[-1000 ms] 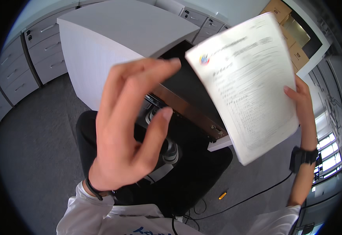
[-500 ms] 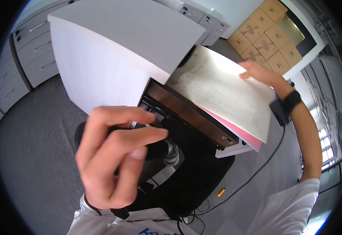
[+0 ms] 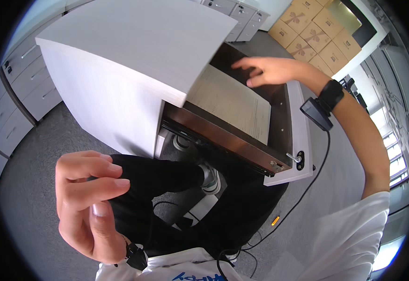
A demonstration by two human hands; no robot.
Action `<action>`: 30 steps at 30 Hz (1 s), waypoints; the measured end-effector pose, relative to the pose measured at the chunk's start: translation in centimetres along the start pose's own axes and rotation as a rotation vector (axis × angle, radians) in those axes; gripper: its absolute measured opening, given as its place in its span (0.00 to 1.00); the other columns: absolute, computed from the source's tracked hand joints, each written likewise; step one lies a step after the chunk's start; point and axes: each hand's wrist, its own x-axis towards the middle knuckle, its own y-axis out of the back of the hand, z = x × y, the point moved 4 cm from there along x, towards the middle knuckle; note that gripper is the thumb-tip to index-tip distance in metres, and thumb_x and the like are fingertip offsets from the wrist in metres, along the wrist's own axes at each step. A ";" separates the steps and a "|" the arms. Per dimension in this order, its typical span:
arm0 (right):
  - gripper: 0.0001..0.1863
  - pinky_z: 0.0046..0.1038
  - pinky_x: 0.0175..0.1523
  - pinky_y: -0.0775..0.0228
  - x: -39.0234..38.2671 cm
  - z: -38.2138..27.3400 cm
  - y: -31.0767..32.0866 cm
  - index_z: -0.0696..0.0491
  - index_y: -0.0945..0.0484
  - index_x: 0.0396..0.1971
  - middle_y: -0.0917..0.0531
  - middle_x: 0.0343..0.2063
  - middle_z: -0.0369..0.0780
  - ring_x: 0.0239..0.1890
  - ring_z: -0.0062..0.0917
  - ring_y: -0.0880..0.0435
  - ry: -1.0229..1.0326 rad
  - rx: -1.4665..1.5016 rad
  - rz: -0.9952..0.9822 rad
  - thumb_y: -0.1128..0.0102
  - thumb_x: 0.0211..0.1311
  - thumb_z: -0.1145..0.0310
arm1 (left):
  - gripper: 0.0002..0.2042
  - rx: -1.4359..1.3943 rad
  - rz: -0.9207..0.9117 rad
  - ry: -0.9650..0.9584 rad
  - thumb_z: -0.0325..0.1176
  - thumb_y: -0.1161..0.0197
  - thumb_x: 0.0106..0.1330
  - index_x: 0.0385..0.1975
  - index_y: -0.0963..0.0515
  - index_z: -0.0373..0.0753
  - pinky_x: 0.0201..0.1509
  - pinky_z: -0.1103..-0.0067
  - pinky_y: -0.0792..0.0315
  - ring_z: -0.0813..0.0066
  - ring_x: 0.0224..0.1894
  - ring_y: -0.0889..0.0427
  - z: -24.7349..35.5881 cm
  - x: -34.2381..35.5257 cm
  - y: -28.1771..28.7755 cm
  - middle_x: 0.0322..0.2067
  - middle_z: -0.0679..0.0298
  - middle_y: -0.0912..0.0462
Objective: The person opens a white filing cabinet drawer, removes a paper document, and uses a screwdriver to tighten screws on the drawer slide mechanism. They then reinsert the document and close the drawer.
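Note:
A white wooden cabinet [image 3: 129,33] has its drawer [image 3: 223,131] pulled out, with dark inner sides and a small key at the front. Printed papers [image 3: 232,98] lie flat inside. My right hand [image 3: 265,71] hovers over the drawer's far part, open and empty, fingers loosely spread; its wrist carries a black device [image 3: 316,113] with a cable. My left hand [image 3: 89,199] is at lower left, left of my knee, open with loosely curled fingers and holding nothing.
Drawer cabinets line the left [image 3: 29,82] and back [image 3: 235,21]. Stacked cardboard boxes [image 3: 314,37] stand at the back right. A small yellow object [image 3: 275,220] lies on the floor [image 3: 31,178] near a cable. My legs [image 3: 153,182] are below the drawer.
The papers left my right hand and now lie in the drawer. My right hand has risen off them. My left hand has moved down and leftward.

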 end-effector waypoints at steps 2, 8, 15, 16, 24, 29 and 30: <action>0.37 0.37 0.70 0.38 -0.8 -0.9 -2.5 0.48 0.43 0.73 0.37 0.70 0.46 0.70 0.41 0.36 0.036 -0.026 -0.210 0.41 0.66 0.60 | 0.09 -0.036 -0.009 0.015 0.32 0.48 0.69 0.31 0.21 0.37 0.42 0.70 0.29 0.65 0.39 0.23 -0.2 0.1 -0.6 0.34 0.56 0.22; 0.36 0.38 0.72 0.41 -1.8 -2.6 -4.0 0.47 0.43 0.73 0.38 0.71 0.45 0.73 0.40 0.40 -0.019 -0.265 -0.322 0.46 0.68 0.54 | 0.09 -0.043 -0.068 0.039 0.31 0.48 0.67 0.30 0.20 0.37 0.41 0.71 0.29 0.66 0.38 0.23 -0.5 0.4 -2.2 0.33 0.56 0.22; 0.25 0.34 0.63 0.30 -12.4 -3.7 2.3 0.51 0.27 0.63 0.23 0.59 0.45 0.59 0.32 0.22 0.101 -0.199 0.313 0.46 0.71 0.55 | 0.09 0.060 -0.097 0.146 0.28 0.47 0.64 0.35 0.18 0.39 0.50 0.70 0.26 0.67 0.46 0.20 -1.2 0.6 -2.0 0.39 0.57 0.19; 0.23 0.34 0.62 0.30 -15.2 -4.5 2.0 0.52 0.25 0.61 0.21 0.57 0.44 0.57 0.31 0.21 0.178 -0.260 0.462 0.46 0.71 0.56 | 0.09 0.092 -0.083 0.157 0.27 0.46 0.62 0.36 0.19 0.37 0.49 0.70 0.27 0.67 0.46 0.21 -1.7 0.7 -2.1 0.39 0.56 0.20; 0.17 0.27 0.46 0.26 -23.8 -6.0 -14.3 0.60 0.23 0.53 0.14 0.42 0.45 0.37 0.26 0.16 -0.505 -0.034 0.697 0.42 0.68 0.68 | 0.19 0.202 -0.234 0.389 0.26 0.43 0.59 0.52 0.21 0.39 0.56 0.68 0.28 0.61 0.55 0.22 -4.6 -0.7 -3.5 0.54 0.55 0.21; 0.19 0.26 0.54 0.32 -21.4 -4.4 -19.6 0.62 0.27 0.57 0.17 0.42 0.45 0.44 0.25 0.20 -0.304 0.693 1.180 0.51 0.69 0.73 | 0.23 0.268 -0.268 0.420 0.25 0.43 0.58 0.57 0.23 0.41 0.59 0.64 0.28 0.60 0.58 0.23 -4.1 -1.3 -4.4 0.57 0.54 0.23; 0.19 0.26 0.54 0.32 -21.3 -4.0 -19.8 0.61 0.27 0.57 0.17 0.42 0.45 0.45 0.25 0.20 -0.290 0.683 1.221 0.52 0.69 0.73 | 0.23 0.283 -0.284 0.402 0.25 0.43 0.59 0.57 0.24 0.41 0.59 0.64 0.28 0.60 0.58 0.23 -3.7 -1.4 -4.7 0.58 0.54 0.23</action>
